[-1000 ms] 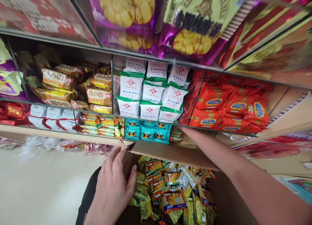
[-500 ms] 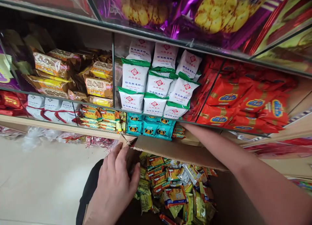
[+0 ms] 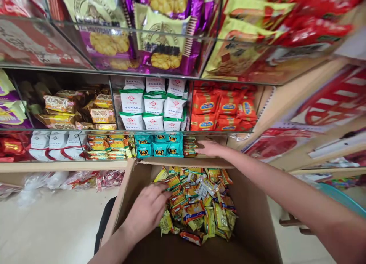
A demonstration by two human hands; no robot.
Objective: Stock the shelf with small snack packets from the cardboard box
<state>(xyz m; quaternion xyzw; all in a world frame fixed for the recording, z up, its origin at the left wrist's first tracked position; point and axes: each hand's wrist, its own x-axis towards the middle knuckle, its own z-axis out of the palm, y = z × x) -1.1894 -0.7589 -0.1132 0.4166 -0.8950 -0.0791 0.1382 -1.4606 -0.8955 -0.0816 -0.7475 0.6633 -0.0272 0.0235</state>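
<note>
A cardboard box [image 3: 257, 222] in front of me holds a loose heap of small wrapped snack packets [image 3: 194, 210] in orange, yellow and silver. My left hand [image 3: 150, 207] is inside the box at the heap's left edge, thumb apart from the bent fingers, slightly blurred. On the bottom shelf, my right hand [image 3: 211, 148] is stretched out beside a short stack of orange snack packets [image 3: 189, 146]. Its fingertips meet the stack's right side, and I see nothing held in it. Left of that stack sit teal packets [image 3: 160, 149].
Above are glass-fronted shelves with white-and-green packets [image 3: 153, 106], red packets [image 3: 204, 104], brown packets [image 3: 61, 104] and large purple cookie bags [image 3: 162, 43]. Bagged goods [image 3: 77, 180] lie under the bottom shelf. A teal round-edged object [image 3: 343, 197] is at the right.
My left hand has left the box's upper left corner and gone down into the box. The view has shifted, so my right hand now shows by the orange stack.
</note>
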